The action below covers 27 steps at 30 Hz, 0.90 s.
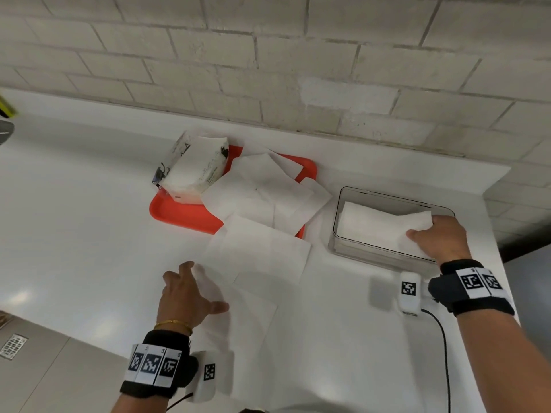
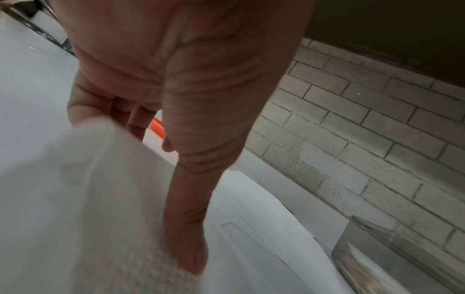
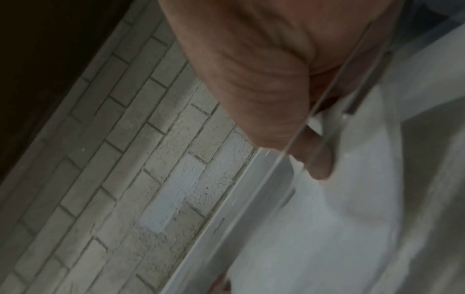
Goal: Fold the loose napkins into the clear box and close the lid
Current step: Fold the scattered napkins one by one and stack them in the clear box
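The clear box [image 1: 387,194] stands open at the right of the white counter, with a folded napkin [image 1: 372,228] lying in it. My right hand [image 1: 425,226] reaches into the box's right end, and its thumb and curled fingers hold that napkin's raised end. Through the clear wall [image 3: 274,191], the right wrist view shows one finger [image 3: 319,159] on the paper. My left hand [image 1: 199,287] grips the left edge of a loose napkin [image 1: 256,263] spread on the counter. Its thumb [image 2: 186,228] lies on the paper, which lifts toward the palm. No lid shows.
A red tray [image 1: 179,216] at the back holds a napkin pack [image 1: 193,168] and several loose napkins [image 1: 262,189] that spill over its front rim. A brick wall [image 1: 298,70] runs behind. The counter ends just right of the box. A black cable [image 1: 444,338] hangs from my right wrist.
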Motion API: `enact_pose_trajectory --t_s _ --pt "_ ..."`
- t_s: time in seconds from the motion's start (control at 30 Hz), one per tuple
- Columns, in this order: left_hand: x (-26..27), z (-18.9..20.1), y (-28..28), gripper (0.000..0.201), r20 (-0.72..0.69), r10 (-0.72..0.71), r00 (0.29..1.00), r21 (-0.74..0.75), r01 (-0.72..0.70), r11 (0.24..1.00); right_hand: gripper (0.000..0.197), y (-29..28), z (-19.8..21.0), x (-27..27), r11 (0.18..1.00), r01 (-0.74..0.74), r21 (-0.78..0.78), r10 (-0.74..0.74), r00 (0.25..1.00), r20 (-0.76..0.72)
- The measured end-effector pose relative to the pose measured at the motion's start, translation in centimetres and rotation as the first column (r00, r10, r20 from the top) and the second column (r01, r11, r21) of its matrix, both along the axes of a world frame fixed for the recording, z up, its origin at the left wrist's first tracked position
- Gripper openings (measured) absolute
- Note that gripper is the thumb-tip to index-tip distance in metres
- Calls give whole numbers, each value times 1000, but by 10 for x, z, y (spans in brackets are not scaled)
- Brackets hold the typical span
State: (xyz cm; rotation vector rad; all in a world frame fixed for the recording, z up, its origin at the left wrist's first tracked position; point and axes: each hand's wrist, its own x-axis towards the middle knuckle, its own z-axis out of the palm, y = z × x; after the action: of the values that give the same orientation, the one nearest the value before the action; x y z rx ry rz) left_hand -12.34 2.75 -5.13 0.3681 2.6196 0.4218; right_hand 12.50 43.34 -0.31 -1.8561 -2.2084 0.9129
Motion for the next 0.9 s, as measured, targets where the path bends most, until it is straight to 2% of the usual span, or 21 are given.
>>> enact_pose_trajectory --t_s 0.1,0.27,0.47,0.63,0.7,0.77,0.83,0.9 --pt "-2 -1 -1 134 21 25 999 31 -26 999 48 2 -2 -1 998 -44 47 41 997 70" --pt "-6 -2 -4 129 26 83 996 98 -85 991 40 1 -3 -2 990 -71 120 51 986 158" --pt "-9 1 -4 125 56 121 991 127 -128 984 41 -1 -9 -4 980 -75 185 39 981 192" --pt "-9 2 -5 118 69 178 982 185 -188 964 39 -13 -10 -9 929 -126 349 51 975 215" --pt "-12 3 -6 113 74 216 974 225 -227 948 42 -20 -10 -11 900 -141 413 74 982 173" --pt "-15 4 -7 107 69 235 970 256 -245 935 49 -24 -8 -13 929 -147 339 114 987 117" --pt "-17 3 -8 97 45 232 972 282 -235 930 63 -26 -5 -17 974 -206 99 190 971 147" --pt "-17 0 -6 87 24 208 978 312 -205 928 73 -25 -3 -19 961 -268 -74 278 941 193"
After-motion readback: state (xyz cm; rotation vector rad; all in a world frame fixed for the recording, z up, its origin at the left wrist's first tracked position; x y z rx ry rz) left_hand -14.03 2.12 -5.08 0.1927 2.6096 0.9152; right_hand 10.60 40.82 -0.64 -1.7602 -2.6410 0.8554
